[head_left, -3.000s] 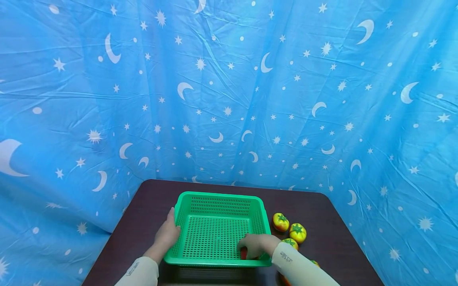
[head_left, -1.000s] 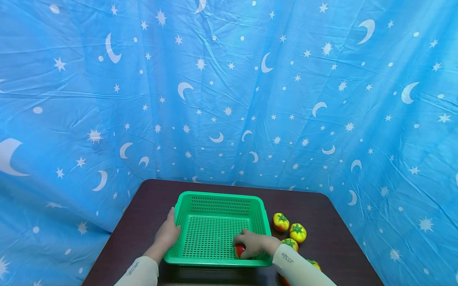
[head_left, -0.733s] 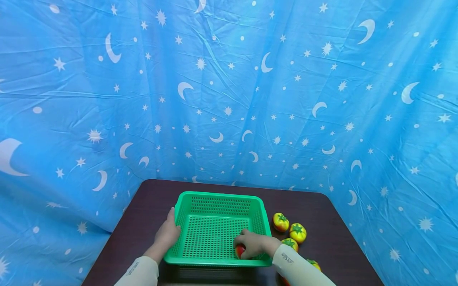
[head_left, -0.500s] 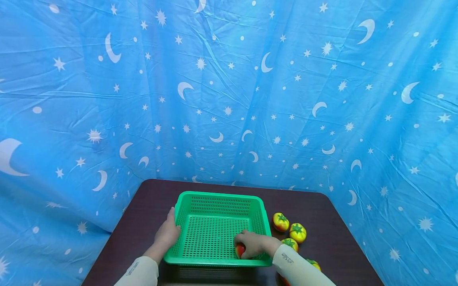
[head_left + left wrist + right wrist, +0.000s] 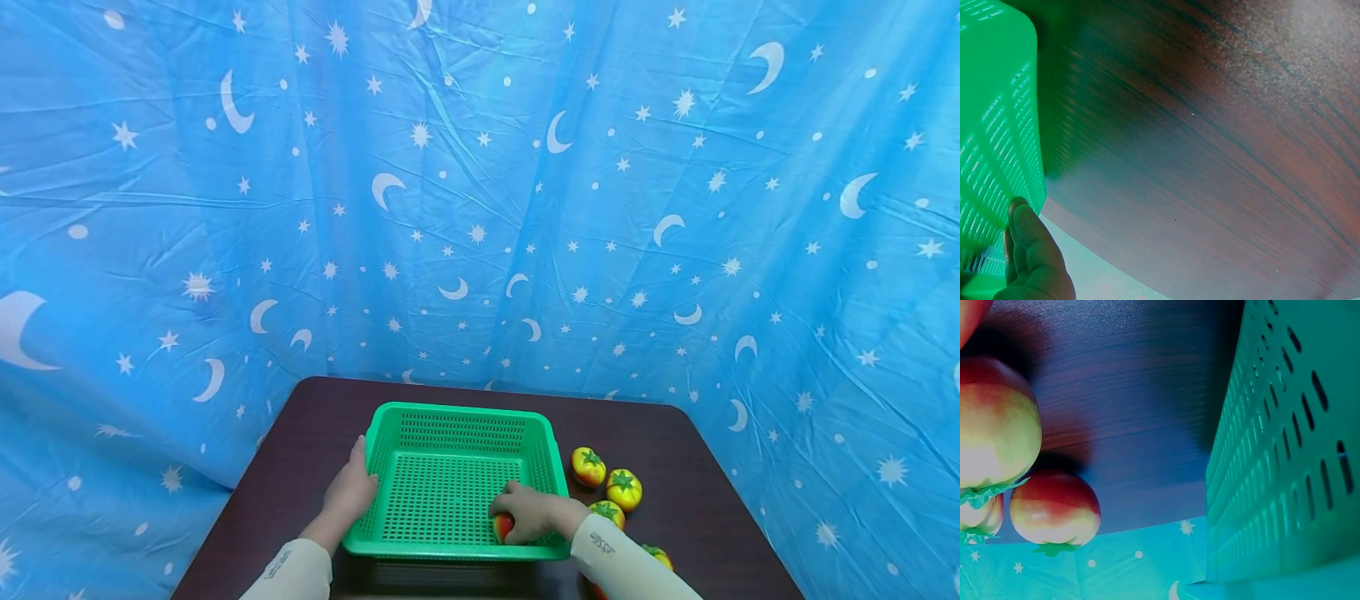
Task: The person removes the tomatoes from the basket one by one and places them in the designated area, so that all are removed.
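A green slotted plastic basket [image 5: 457,500] sits on the dark table. My left hand [image 5: 351,490] holds its left side, with the thumb at the rim and the fingers along the outer wall. The left wrist view shows those fingers [image 5: 1036,247] extended against the slotted side. Inside the basket's near right corner, my right hand [image 5: 531,512] grips a red and yellow tomato [image 5: 502,527], mostly hidden by the fingers. The right wrist view does not show that hand, only the basket's outer wall [image 5: 1272,469] and tomatoes outside it.
Several yellow-red tomatoes with green tops, such as one tomato [image 5: 624,489], lie on the table [image 5: 697,492] right of the basket. My right forearm partly covers some. A blue curtain [image 5: 480,208] with moons and stars hangs behind.
Compared with three seconds ago, my right hand has shifted slightly left inside the basket with the tomato, and more of the tomato shows. My left hand and the basket have stayed put.
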Available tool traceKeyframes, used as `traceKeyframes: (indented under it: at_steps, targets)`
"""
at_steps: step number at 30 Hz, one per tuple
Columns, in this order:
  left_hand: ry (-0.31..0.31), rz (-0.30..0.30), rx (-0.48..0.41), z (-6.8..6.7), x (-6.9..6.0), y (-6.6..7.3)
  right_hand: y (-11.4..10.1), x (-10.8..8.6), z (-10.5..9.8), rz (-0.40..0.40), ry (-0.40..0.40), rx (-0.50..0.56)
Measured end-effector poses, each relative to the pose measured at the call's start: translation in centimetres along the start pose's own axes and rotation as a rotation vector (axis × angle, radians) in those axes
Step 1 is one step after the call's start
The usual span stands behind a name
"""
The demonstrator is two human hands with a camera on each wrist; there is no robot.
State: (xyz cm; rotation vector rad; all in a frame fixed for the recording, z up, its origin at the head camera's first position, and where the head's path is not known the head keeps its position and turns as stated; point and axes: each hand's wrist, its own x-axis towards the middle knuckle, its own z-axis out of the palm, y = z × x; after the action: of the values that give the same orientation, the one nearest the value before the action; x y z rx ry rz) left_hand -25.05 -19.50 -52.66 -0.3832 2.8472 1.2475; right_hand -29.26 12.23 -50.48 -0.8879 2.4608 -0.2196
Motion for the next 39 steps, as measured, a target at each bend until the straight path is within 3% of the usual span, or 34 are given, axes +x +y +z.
traceKeyframes:
  at_steps: [8,17,27,34,39]
  targets:
    - [-0.008,0.002,-0.009,0.11,0.07,-0.12,-0.14,-0.06,-0.30,-0.074,-0.001,0.002]
    - [0.004,0.009,0.007,0.07,0.02,-0.05,-0.14,-0.43,-0.25,-0.023,0.022,-0.011]
    - [0.005,0.007,0.016,0.06,0.11,-0.10,0.34,0.01,-0.05,-0.097,0.074,-0.045]
    - [0.011,0.010,0.016,0.11,0.12,-0.08,0.33,-0.14,-0.08,-0.078,0.062,-0.022]
    - [0.015,0.007,0.018,0.13,0.11,-0.04,0.38,-0.64,-0.56,-0.097,0.105,-0.013]
